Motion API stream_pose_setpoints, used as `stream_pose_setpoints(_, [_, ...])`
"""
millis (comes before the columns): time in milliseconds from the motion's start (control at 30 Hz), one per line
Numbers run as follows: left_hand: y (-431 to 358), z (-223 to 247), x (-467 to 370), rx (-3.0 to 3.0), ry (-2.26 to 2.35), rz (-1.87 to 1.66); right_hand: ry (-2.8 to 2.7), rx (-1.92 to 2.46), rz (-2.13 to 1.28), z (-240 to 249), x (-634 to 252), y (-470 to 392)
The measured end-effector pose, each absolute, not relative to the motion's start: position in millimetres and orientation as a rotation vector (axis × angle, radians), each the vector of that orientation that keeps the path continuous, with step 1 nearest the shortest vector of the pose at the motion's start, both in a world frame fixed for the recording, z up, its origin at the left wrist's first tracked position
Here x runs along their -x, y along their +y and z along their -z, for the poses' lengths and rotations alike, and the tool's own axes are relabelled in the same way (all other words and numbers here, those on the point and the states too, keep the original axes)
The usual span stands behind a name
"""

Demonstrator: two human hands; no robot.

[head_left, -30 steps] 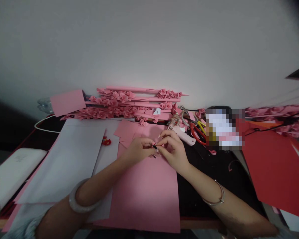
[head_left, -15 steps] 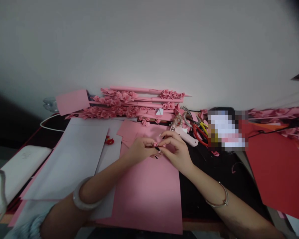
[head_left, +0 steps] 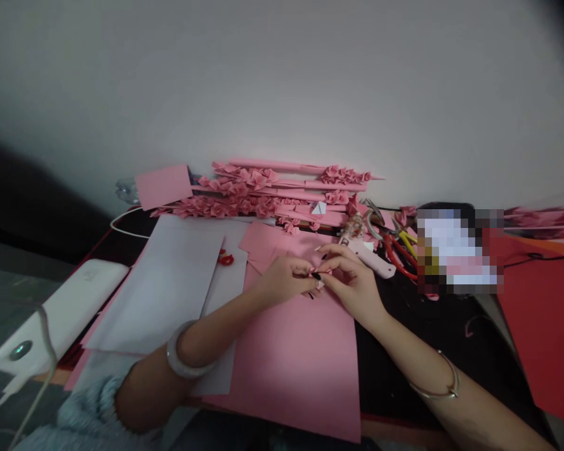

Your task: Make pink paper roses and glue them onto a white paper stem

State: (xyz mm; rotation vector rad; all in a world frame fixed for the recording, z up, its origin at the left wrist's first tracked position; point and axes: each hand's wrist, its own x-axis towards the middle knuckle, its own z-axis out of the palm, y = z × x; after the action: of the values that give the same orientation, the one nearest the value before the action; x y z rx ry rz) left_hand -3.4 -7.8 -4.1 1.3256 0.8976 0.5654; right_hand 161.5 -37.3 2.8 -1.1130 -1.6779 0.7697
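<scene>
Between my two hands, a small folded piece of pink paper (head_left: 320,273) is pinched over a large pink sheet (head_left: 296,357). My left hand (head_left: 286,279) holds its left side with fingers curled and thumb pressed to it. From the right, my right hand (head_left: 353,280) grips the same piece between thumb and fingertips, its other fingers bent above. The fingertips of both hands meet, and much of the small piece is hidden behind them. Smaller pink paper pieces (head_left: 255,241) lie just left of and behind my left hand.
Pink paper flowers on stems (head_left: 244,181) lie along the wall. A white glue gun (head_left: 376,260), red-handled pliers (head_left: 399,257) and a blurred-out phone (head_left: 455,250) are at the right, near red paper (head_left: 540,326). White sheets (head_left: 169,288) and a white power bank (head_left: 66,319) lie left.
The whole view has shifted, so the table and hands appear farther right. Both hands still pinch the small pink piece, which looks turned slightly between the fingertips.
</scene>
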Motion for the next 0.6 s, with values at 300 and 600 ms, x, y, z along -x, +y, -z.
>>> stream_pose_setpoints(300, [-8.2, -1.3, 2.9, -1.33, 0.851, -0.602, -1.711, 1.116, -0.682, -1.4, -160.6, -38.6])
stream_pose_setpoints(600, [-8.4, -4.1, 3.9, -1.32, 0.854, -0.596, -1.774, 1.112, -0.624, 0.5, -162.1, -36.4])
